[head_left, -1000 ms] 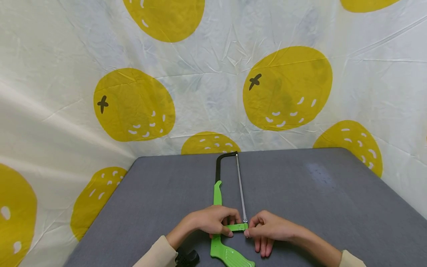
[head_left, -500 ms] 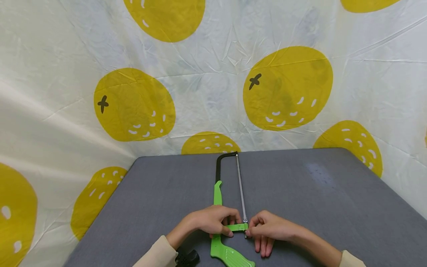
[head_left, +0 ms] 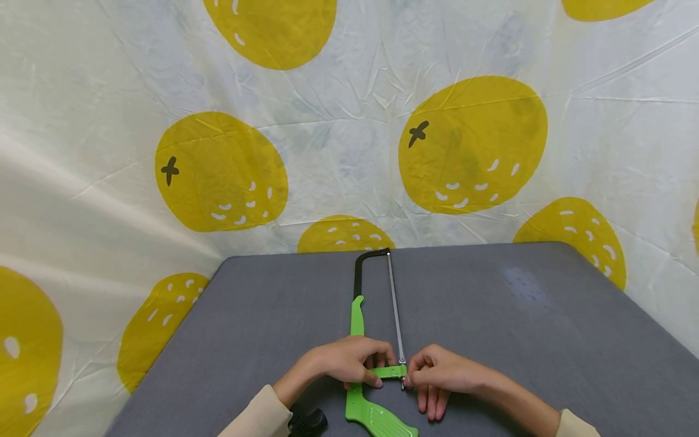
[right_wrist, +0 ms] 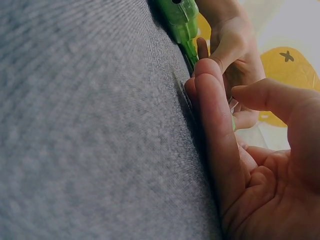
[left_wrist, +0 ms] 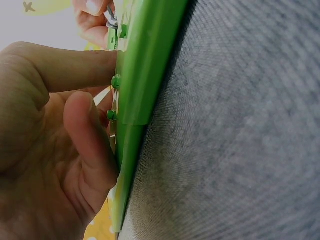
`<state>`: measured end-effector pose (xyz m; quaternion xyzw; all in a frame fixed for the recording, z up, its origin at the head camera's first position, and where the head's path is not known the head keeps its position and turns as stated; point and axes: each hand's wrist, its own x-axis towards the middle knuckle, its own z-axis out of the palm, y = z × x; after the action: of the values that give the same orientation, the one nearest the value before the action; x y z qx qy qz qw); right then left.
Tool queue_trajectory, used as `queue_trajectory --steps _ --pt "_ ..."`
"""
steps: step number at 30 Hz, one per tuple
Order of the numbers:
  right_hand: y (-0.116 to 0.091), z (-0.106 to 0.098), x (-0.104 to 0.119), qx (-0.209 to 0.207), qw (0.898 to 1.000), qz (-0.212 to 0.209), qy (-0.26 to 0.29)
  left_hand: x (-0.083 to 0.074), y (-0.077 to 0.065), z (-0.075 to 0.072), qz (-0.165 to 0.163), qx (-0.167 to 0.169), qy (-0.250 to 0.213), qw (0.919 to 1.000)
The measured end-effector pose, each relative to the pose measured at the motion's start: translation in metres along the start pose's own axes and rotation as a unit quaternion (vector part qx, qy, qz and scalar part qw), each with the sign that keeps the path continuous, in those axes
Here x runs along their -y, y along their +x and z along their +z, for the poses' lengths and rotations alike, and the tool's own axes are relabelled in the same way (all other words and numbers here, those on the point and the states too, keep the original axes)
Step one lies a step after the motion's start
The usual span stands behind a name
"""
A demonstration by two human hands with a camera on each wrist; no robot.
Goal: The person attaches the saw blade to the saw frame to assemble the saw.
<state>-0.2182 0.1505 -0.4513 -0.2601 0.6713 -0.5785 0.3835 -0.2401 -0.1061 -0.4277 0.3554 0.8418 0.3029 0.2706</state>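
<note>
A hacksaw [head_left: 357, 318] lies on the grey table, with a green handle and frame, a black front bow and a narrow silver blade [head_left: 395, 315] along its right side. My left hand [head_left: 349, 359] grips the frame around its green cross arm [head_left: 390, 372], thumb on the near side. At the blade's near end, my right hand [head_left: 450, 371] pinches a small metal tension screw [head_left: 403, 383] between thumb and forefinger, its other fingers resting toward the tabletop. The left wrist view shows my left fingers [left_wrist: 80, 70] against the green frame [left_wrist: 150, 65]; the screw is mostly covered.
A black object [head_left: 311, 423] sits by my left sleeve at the near edge, partly hidden. The grey table [head_left: 491, 303] runs back to a white cloth [head_left: 338, 164] printed with yellow fruit, which hangs behind and at the sides.
My right thumb and fingertip have shifted slightly to the right at the screw, so more of its metal end shows. The left hand and hacksaw stay in place.
</note>
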Motion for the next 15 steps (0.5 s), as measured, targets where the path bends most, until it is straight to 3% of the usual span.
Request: queue_trajectory --steps 15 --pt "-0.0010 0.0000 0.0006 0.002 1.000 -0.004 0.000 -0.0017 -0.0009 0.0003 -0.004 -0.003 -0.006 1.0000"
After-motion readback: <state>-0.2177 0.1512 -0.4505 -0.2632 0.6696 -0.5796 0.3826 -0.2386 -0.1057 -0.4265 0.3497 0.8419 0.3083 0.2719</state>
